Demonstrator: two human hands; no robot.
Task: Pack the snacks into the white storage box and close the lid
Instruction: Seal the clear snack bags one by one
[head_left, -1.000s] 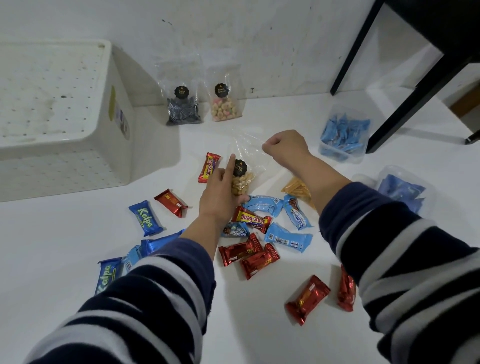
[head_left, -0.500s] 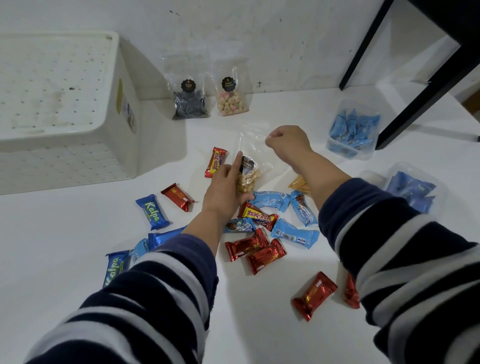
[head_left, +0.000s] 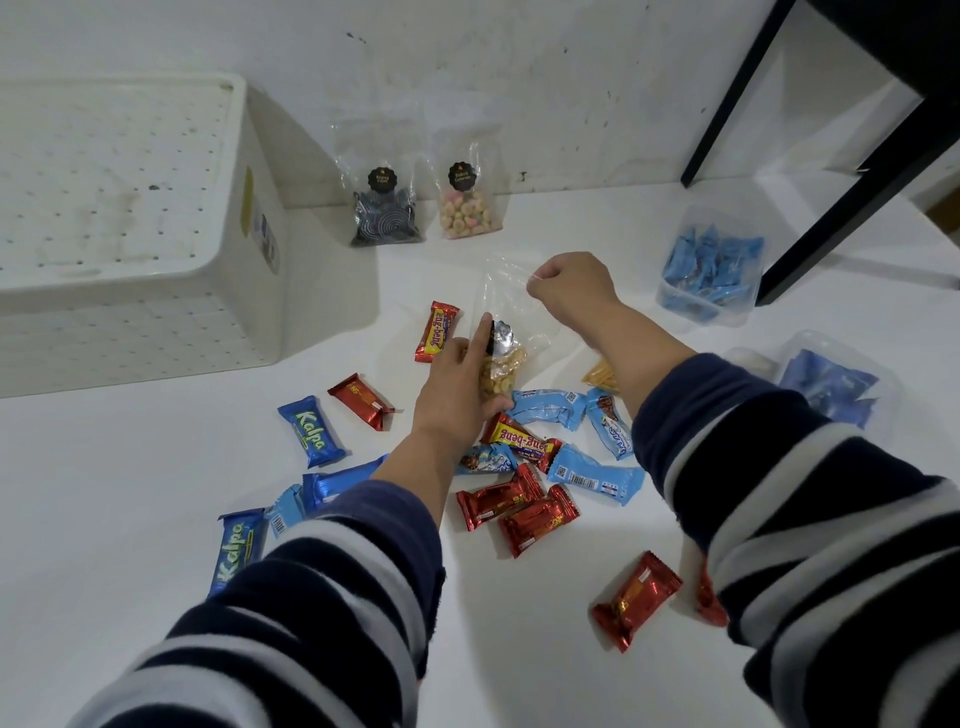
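Hands meet on a clear snack bag mid-bench: right hand pinches shut on its crinkly top at 12 o'clock, left hand cups its nut-filled base. Light, slippery, crushable; the white storage box sits at 10 o'clock.

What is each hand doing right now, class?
Left hand: closed around the clear plastic bag of tan snacks, at its base.
Right hand: closed, pinching the bag's top edge.

Mid-frame, the left hand cups a clear snack bag while the right hand pinches its top. The white box sits upper left; 2 bags lean against the wall.
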